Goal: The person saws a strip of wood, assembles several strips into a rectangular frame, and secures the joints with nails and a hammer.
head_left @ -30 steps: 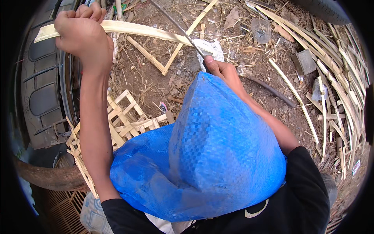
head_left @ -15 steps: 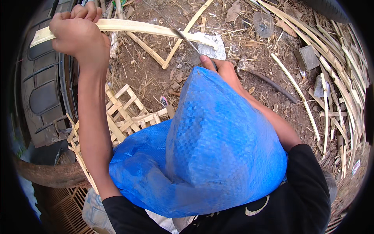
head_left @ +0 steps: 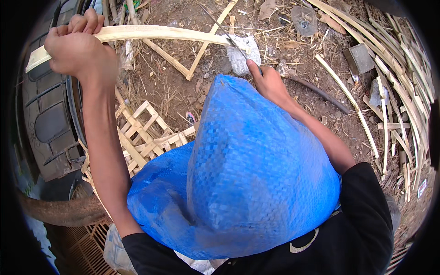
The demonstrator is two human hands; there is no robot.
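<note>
Bamboo strip (head_left: 151, 33) spans far left to centre. Left hand (head_left: 78, 48) fingers curled tight round its left end. Right hand (head_left: 268, 82) grips knife (head_left: 224, 32), blade touching strip, beyond blue tarp (head_left: 247, 174).

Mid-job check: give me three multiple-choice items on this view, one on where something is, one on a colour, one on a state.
1. Where does the knife blade meet the bamboo strip?
A. at its right end
B. beside the left hand
C. not touching

2. What colour is the woven sheet over the lap?
A. green
B. blue
C. white

3. How is the left hand?
A. open flat
B. resting on the ground
C. closed around the strip

Answers: 1 A, the blade crosses the strip's right end, near the right hand. 2 B, the sheet is blue. 3 C, the fingers wrap over the strip.
</note>
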